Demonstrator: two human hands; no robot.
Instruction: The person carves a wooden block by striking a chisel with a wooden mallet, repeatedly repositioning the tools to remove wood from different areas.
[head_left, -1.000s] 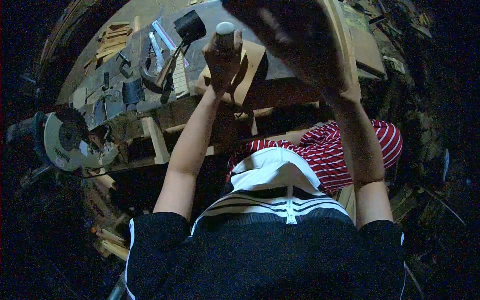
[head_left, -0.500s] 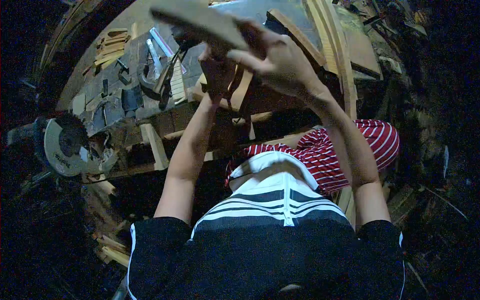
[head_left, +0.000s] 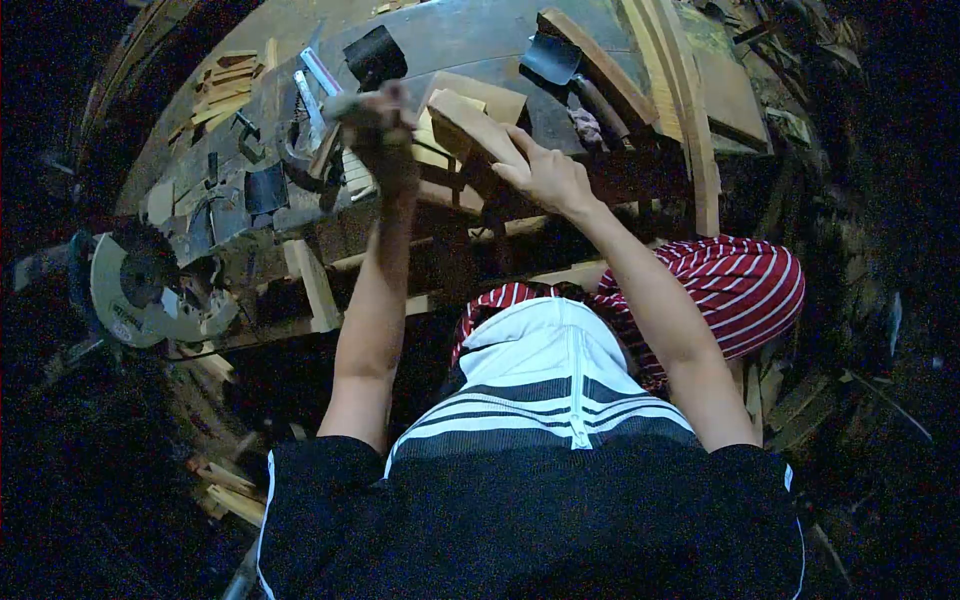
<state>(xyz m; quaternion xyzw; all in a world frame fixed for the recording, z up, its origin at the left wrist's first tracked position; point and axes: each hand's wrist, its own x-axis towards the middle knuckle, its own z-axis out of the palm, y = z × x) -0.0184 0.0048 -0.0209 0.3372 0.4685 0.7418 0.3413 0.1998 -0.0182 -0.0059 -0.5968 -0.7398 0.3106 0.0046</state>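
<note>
Workbench (head_left: 475,45), dimly lit, toward twelve o'clock. Wood block (head_left: 483,127), also twelve, clamped in fingers of right hand (head_left: 556,182). Left hand (head_left: 388,125), eleven o'clock: too blurred to tell finger state. Probable step: positioning block; next move calling for steady hold.

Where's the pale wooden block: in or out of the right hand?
In. The right hand grips the wooden block at its near end.

Far bench (head_left: 460,40): open room is running between two black sheets (head_left: 550,58).
Near edge: wooden block (head_left: 478,124) is obstructing.
Right side: long boards (head_left: 700,170) are blocking passage.
</note>
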